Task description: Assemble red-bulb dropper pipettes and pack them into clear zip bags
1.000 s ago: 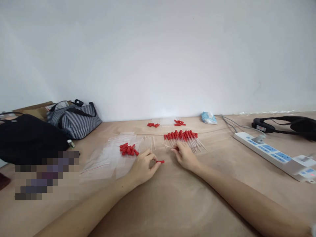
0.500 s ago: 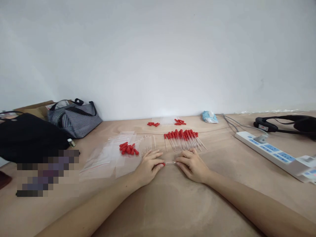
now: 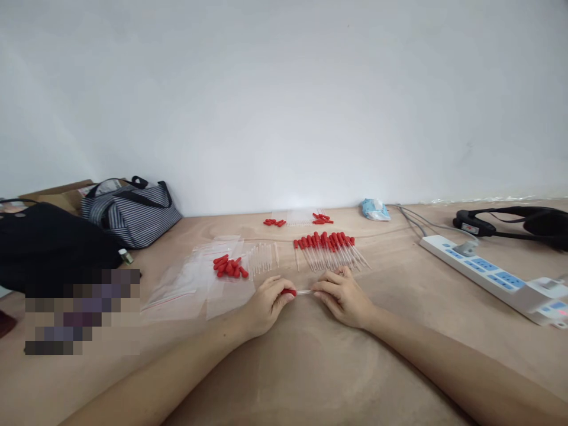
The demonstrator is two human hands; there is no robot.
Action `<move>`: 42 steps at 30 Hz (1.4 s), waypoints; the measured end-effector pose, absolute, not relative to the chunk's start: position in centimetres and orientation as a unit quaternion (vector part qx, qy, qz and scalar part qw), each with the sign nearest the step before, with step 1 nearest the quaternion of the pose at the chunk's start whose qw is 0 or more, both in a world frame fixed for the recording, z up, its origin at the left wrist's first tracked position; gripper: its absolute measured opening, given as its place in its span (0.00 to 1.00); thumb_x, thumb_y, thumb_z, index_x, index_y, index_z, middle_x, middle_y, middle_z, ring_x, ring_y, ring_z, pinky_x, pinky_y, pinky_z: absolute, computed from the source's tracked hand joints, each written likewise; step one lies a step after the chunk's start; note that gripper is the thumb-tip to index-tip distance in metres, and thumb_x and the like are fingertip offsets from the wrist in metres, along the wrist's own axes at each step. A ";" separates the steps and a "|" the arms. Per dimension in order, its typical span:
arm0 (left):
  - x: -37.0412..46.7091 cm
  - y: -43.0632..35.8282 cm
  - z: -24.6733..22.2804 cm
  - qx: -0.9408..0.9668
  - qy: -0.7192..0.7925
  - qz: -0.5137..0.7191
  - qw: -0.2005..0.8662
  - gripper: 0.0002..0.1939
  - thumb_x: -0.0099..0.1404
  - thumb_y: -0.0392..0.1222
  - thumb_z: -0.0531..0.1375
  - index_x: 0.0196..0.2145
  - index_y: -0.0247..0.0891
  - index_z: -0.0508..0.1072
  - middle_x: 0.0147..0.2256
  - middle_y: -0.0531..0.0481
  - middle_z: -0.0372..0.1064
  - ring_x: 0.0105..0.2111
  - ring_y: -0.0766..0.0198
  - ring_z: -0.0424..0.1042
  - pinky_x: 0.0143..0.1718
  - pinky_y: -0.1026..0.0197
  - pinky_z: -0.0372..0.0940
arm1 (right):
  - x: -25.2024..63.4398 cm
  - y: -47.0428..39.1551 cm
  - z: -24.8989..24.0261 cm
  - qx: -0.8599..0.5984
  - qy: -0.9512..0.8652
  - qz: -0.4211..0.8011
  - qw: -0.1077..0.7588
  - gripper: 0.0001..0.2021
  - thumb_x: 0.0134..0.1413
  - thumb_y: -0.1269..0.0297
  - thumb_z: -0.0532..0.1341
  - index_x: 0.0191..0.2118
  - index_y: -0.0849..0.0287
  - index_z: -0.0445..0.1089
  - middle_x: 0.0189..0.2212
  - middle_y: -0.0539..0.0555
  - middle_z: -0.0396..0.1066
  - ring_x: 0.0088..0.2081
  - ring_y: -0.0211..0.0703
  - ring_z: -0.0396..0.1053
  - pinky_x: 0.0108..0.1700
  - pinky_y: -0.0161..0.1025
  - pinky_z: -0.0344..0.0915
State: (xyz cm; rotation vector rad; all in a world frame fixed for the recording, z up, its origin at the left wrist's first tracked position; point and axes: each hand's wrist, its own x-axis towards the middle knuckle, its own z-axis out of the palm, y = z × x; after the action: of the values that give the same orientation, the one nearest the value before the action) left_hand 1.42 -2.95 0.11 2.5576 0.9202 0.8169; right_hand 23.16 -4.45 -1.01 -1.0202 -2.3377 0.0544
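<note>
My left hand pinches a red rubber bulb low over the table. A thin clear tube runs from the bulb to my right hand, whose fingers are closed on its other end. Just beyond my right hand lies a fanned row of clear droppers with red bulbs. Loose red bulbs are piled on clear plastic bags at the left. Beside them lie several bare clear tubes.
More bulbs and tubes lie near the wall. A power strip, black headset and blue tissue pack are at right. A striped bag, black bag and small bottle stand left.
More of the red bulb now shows between my left fingertips, and less tube shows between my hands. The fingers of my left hand are drawn closer together. The view has shifted slightly.
</note>
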 end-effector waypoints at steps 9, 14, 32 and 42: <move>1.3 -3.0 -0.5 0.888 0.315 0.313 0.123 0.07 0.62 0.39 0.50 0.29 0.38 0.66 0.26 0.53 0.69 0.28 0.66 0.67 0.46 0.55 0.58 | 22.9 -4.5 -0.9 -0.364 -0.891 -0.006 0.271 0.11 0.55 0.67 0.50 0.38 0.54 0.69 0.30 0.50 0.68 0.29 0.34 0.62 0.36 0.39 0.45; 1.2 -3.2 -0.5 0.909 0.280 0.301 0.077 0.07 0.63 0.39 0.49 0.31 0.38 0.65 0.25 0.54 0.69 0.23 0.68 0.66 0.49 0.51 0.54 | 22.6 -5.0 -0.5 -0.355 -0.899 -0.043 0.253 0.12 0.55 0.68 0.49 0.34 0.56 0.69 0.28 0.51 0.67 0.25 0.33 0.57 0.34 0.39 0.44; 1.2 -2.9 0.2 0.914 0.282 0.288 0.038 0.07 0.62 0.36 0.49 0.32 0.38 0.66 0.29 0.52 0.71 0.30 0.65 0.69 0.50 0.50 0.50 | 20.9 -5.3 0.5 -0.393 -0.894 -0.028 0.212 0.11 0.54 0.65 0.51 0.28 0.59 0.68 0.25 0.52 0.67 0.30 0.39 0.59 0.34 0.39 0.43; -0.1 -2.2 -0.1 0.883 0.401 0.220 0.110 0.14 0.61 0.39 0.51 0.44 0.34 0.66 0.47 0.41 0.64 0.48 0.57 0.63 0.49 0.53 0.59 | 20.7 0.2 0.5 -0.619 -0.733 0.101 0.264 0.11 0.53 0.65 0.50 0.34 0.60 0.68 0.30 0.54 0.72 0.32 0.40 0.67 0.33 0.34 0.54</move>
State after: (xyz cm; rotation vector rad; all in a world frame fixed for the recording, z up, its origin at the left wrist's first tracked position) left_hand -0.05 -2.19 -0.14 2.5934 1.1776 0.6451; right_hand 20.69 0.20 0.47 -1.6723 -1.9812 0.2725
